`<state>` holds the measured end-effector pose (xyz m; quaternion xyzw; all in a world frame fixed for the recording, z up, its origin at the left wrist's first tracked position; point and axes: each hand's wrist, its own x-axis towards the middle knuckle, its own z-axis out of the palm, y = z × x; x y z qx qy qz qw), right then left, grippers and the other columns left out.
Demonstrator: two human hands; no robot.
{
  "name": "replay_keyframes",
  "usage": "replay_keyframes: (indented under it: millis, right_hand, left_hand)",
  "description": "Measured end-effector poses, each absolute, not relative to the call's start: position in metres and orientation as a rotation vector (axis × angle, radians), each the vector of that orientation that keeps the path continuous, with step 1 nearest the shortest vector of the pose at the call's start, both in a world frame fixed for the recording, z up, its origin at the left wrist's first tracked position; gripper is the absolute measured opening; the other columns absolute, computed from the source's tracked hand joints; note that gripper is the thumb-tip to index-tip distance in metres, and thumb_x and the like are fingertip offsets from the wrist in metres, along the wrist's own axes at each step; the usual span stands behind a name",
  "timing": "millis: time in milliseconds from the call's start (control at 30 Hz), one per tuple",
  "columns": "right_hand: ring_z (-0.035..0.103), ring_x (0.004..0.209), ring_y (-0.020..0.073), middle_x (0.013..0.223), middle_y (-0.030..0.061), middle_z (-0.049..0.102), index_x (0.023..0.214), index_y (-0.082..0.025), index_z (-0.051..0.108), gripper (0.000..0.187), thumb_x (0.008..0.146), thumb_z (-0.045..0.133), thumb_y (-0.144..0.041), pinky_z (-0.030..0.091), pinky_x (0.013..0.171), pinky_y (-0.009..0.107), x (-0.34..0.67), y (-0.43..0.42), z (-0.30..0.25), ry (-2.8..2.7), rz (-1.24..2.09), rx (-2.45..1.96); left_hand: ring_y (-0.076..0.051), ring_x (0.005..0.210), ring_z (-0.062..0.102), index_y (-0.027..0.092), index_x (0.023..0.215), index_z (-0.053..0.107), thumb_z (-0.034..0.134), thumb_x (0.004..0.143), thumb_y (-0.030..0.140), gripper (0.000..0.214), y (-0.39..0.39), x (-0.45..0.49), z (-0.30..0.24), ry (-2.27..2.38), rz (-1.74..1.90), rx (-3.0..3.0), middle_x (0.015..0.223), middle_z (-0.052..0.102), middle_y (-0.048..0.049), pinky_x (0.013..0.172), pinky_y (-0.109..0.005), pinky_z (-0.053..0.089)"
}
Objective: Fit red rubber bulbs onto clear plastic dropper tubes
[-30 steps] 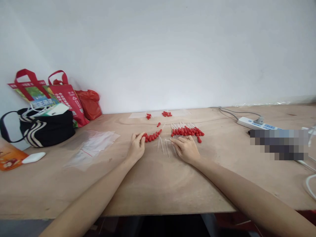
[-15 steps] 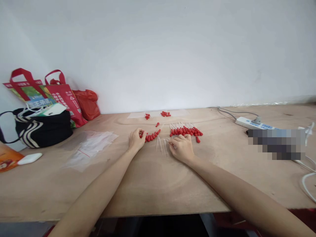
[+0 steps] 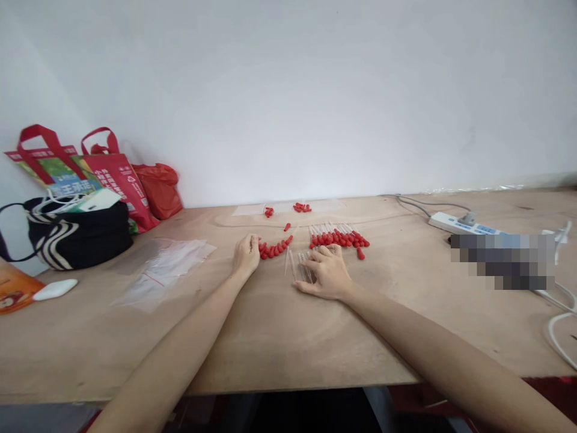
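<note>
My left hand (image 3: 246, 252) lies on the wooden table (image 3: 279, 337) with its fingers curled shut at the left end of a short row of loose red rubber caps (image 3: 274, 249). What the fingers pinch is hidden. My right hand (image 3: 325, 272) rests flat, fingers spread, on a few bare clear glass tubes (image 3: 299, 266). Just beyond it lies a row of clear tubes fitted with red caps (image 3: 339, 239). One loose red cap (image 3: 360, 254) lies to the right of that hand.
More red caps (image 3: 303, 208) lie on clear bags by the wall. Clear plastic bags (image 3: 166, 267) lie at the left, with a black striped bag (image 3: 76, 234), red shopping bags (image 3: 115, 174) and a white object (image 3: 54, 289). A power strip (image 3: 464, 225) and cables lie at the right.
My right hand slid back toward me and flattened over the bare tubes. My left hand moved slightly left along the loose caps, fingers curling in. The view shifted a little.
</note>
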<state>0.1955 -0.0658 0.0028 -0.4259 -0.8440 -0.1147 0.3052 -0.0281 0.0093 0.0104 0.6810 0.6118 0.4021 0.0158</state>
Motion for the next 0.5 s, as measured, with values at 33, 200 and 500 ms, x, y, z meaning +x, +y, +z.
replay_keyframes:
  millis: [33,200,500]
  right_hand:
    - [0.042,0.079,0.0179,0.073,0.0039,0.058,0.082,-0.021,0.067,0.048,0.068,0.049,-0.063,0.019,0.079,0.039,0.196,-0.066,0.003,-2.236,-0.304,-1.124]
    - [0.043,0.075,0.0152,0.069,0.0021,0.059,0.078,-0.021,0.067,0.038,0.074,0.049,-0.055,0.020,0.078,0.037,0.195,-0.067,0.003,-2.142,-0.337,-1.079]
    - [0.041,0.062,0.0112,0.052,-0.0011,0.056,0.053,-0.018,0.057,0.031,0.080,0.049,-0.030,0.022,0.074,0.034,0.200,-0.060,0.003,-1.833,-0.453,-1.109]
  left_hand:
    - [-0.019,0.079,0.058,0.016,0.081,0.057,0.026,0.085,0.030,0.034,0.009,-0.028,0.010,1.904,1.251,2.124,0.080,0.064,-0.0068,0.071,-0.029,0.043]
    - [-0.020,0.086,0.054,0.017,0.080,0.057,0.029,0.084,0.029,0.031,0.007,-0.027,0.013,1.925,1.234,2.187,0.085,0.062,-0.0070,0.079,-0.033,0.040]
    - [-0.028,0.105,0.041,0.023,0.084,0.063,0.050,0.068,0.058,0.040,0.019,0.018,0.043,1.986,0.577,2.600,0.103,0.054,-0.0078,0.087,-0.046,0.029]
